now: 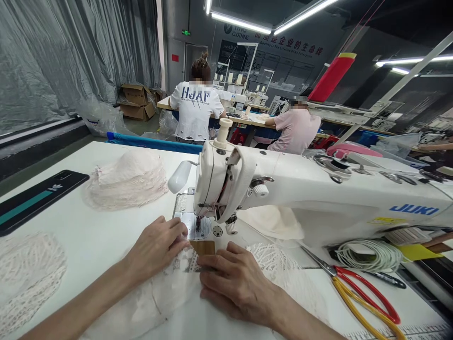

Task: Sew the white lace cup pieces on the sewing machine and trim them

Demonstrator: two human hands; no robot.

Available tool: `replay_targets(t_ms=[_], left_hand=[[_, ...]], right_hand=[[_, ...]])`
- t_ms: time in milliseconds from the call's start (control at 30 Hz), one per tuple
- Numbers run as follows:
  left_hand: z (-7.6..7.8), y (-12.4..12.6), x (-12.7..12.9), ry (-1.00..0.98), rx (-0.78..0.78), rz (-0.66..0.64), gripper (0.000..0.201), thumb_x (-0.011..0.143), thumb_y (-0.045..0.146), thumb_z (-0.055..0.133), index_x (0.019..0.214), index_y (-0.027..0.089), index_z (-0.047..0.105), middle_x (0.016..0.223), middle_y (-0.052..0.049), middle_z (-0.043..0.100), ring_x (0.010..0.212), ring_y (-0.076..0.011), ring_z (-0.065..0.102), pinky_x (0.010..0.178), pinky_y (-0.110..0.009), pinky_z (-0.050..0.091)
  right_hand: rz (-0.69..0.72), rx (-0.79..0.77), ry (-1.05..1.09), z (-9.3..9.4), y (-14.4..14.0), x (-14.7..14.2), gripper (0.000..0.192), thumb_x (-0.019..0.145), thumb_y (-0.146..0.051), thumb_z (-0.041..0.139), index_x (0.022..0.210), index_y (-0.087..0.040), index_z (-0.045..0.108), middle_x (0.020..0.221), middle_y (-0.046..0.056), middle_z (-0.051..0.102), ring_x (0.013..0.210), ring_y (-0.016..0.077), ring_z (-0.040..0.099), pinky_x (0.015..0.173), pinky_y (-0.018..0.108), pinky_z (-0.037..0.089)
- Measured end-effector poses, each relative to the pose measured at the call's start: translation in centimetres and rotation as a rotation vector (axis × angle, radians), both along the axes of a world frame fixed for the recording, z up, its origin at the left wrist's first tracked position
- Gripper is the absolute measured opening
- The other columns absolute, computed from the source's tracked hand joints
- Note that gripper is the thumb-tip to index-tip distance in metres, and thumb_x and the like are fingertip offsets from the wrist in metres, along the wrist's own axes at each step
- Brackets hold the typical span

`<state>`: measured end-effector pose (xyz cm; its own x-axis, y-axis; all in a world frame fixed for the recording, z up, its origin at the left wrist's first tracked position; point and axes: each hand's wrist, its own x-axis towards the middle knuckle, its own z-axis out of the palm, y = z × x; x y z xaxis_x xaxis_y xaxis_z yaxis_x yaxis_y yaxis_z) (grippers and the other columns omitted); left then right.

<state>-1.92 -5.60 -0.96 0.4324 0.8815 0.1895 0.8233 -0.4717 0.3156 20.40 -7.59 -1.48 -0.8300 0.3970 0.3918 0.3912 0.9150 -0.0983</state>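
We see both hands flat on lace fabric [177, 271], 6 o'clock of sewing machine [283, 189]: left hand [157, 245] fingers pressed together, right hand [233, 281] fingers slightly spread (scissors [357, 283] at 3 o'clock).

bare table [88, 236] left of hands, sewing machine [300, 193] blocking right, scissors [364, 288] beside

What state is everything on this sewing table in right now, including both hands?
Left hand: flat, pressing lace piece.
Right hand: flat on the lace, fingers by the needle.
Sewing machine: lace in front of its needle.
Scissors: lying shut, untouched.
Stack of lace: piled, untouched.
White cord: coiled.
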Motion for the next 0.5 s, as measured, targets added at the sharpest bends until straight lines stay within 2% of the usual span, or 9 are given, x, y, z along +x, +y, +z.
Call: replay_targets(t_ms=[133, 200, 333, 400, 500], left_hand=[[1.0, -0.6, -0.1, 0.099, 0.330, 0.050, 0.022, 0.090, 0.012, 0.038, 0.101, 0.016, 0.056, 0.095, -0.009, 0.057, 0.077, -0.0211, 0.050, 0.072, -0.036, 0.036], [1.1, -1.7, 0.3, 0.088, 0.323, 0.026, 0.022, 0.090, 0.009, 0.038, 0.097, 0.017, 0.057, 0.095, -0.007, 0.056, 0.078, -0.0201, 0.050, 0.071, -0.034, 0.036], [0.0, -3.5, 1.1, 0.091, 0.186, -0.155, 0.020, 0.088, 0.008, 0.044, 0.081, 0.021, 0.057, 0.086, -0.001, 0.058, 0.080, -0.0185, 0.052, 0.074, -0.033, 0.035], [-0.5, -3.3, 1.2, 0.107, 0.189, -0.175, 0.020, 0.086, 0.008, 0.046, 0.076, 0.021, 0.056, 0.084, -0.001, 0.060, 0.083, -0.0187, 0.053, 0.077, -0.035, 0.033], [-0.6, -1.8, 0.9, 0.097, 0.229, -0.148, 0.023, 0.082, 0.003, 0.042, 0.075, 0.021, 0.054, 0.085, -0.001, 0.063, 0.082, -0.0188, 0.055, 0.083, -0.038, 0.030]], right_hand=[[-0.010, 0.006, 0.011, 0.1, -0.2, -0.2, 0.020, 0.089, -0.034, 0.051, 0.081, -0.017, 0.059, 0.099, 0.003, 0.063, 0.066, 0.0117, 0.051, 0.061, 0.030, 0.030], [-0.009, 0.012, 0.017, 0.0, -0.4, -0.3, 0.024, 0.090, -0.037, 0.049, 0.080, -0.017, 0.057, 0.096, 0.003, 0.062, 0.066, 0.0122, 0.051, 0.063, 0.030, 0.030], [-0.028, 0.033, 0.029, -0.1, -0.6, -0.4, 0.038, 0.094, -0.048, 0.038, 0.084, -0.017, 0.058, 0.090, 0.004, 0.061, 0.067, 0.0129, 0.050, 0.065, 0.031, 0.031], [-0.051, 0.045, 0.027, -0.2, -0.6, -0.6, 0.043, 0.094, -0.051, 0.035, 0.088, -0.016, 0.058, 0.090, 0.005, 0.061, 0.068, 0.0137, 0.051, 0.065, 0.031, 0.032], [-0.092, 0.047, 0.046, -0.3, -0.4, -1.0, 0.047, 0.092, -0.054, 0.032, 0.096, -0.015, 0.057, 0.092, 0.008, 0.062, 0.077, 0.0169, 0.054, 0.065, 0.031, 0.033]])
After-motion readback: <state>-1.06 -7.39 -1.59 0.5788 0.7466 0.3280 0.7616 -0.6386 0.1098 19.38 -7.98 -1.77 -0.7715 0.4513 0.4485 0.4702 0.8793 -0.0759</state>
